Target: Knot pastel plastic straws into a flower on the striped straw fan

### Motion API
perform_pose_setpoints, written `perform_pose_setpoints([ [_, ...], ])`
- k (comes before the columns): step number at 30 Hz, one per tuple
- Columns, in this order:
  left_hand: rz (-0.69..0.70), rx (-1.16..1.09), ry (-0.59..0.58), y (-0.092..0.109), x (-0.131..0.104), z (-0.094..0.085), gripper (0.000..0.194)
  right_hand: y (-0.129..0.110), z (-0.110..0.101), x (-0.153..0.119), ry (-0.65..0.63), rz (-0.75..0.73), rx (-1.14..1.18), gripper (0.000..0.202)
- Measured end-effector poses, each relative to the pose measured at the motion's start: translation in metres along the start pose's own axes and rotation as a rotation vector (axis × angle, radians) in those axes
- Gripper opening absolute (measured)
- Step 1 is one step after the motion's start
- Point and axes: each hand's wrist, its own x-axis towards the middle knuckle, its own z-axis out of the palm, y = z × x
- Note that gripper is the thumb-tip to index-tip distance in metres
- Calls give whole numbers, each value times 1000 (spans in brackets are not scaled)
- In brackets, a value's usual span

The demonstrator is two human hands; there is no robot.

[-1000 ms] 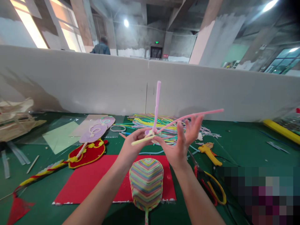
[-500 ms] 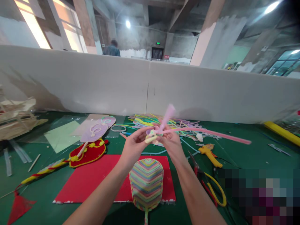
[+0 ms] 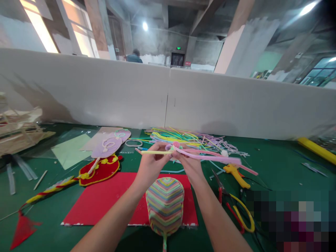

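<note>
Above the red board [image 3: 112, 196], my left hand [image 3: 152, 161] and my right hand [image 3: 193, 164] meet with fingertips pinched on a small cluster of coiled pipe cleaners [image 3: 175, 145]. From it, long lilac and pink pipe cleaners [image 3: 220, 159] stretch out to the right. A pale yellow one [image 3: 156, 152] points left across my left fingers. Part of the cluster is hidden by my fingers. Below my hands, a striped fan-shaped piece [image 3: 165, 206] with a chevron pattern lies partly on the board, its stem toward me.
Loose pipe cleaners [image 3: 178, 136] are heaped by the white partition [image 3: 118, 94]. At right lie scissors [image 3: 223, 192] and a yellow-handled glue gun [image 3: 237, 176]. At left are a red fan [image 3: 101, 171], a lilac fan [image 3: 110, 143] and a green sheet [image 3: 70, 150]. A person stands behind the partition.
The lilac pipe cleaner has swung from pointing up to lying out rightward, and the pink one has dipped. A yellow end now sticks out left. Both hands stay pinched on the cluster.
</note>
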Motion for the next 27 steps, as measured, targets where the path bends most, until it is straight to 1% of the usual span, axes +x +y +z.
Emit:
perform_pose_setpoints([
  [3,-19,4,-6,-2,1,-1,21,0,1,0,28,-8,-13,18],
  [6,-35,-65,-12,-2,1,-1,24,0,1,0,30,-11,-34,18],
  [9,-58,-152,-79,2,1,-1,28,-1,1,0,48,-1,-41,19],
  [11,-76,-171,-123,4,2,-2,29,-2,1,0,71,10,-18,18],
  [12,-82,-169,-125,5,2,-3,29,-2,1,0,75,14,-14,18],
  [15,-52,-76,-63,6,3,-7,22,-3,1,1,32,-5,-50,15],
  [17,17,64,-22,6,3,-10,17,-5,0,0,-14,-25,-81,14],
  [19,103,202,-4,6,3,-12,15,-6,-3,0,-39,-34,-108,13],
  [22,200,286,19,7,2,-14,14,-9,-8,1,-64,-31,-166,12],
  [24,217,287,25,7,3,-14,13,-10,-10,1,-105,-44,-201,11],
  [27,183,294,28,7,4,-14,12,-9,-10,2,-151,-52,-174,9],
])
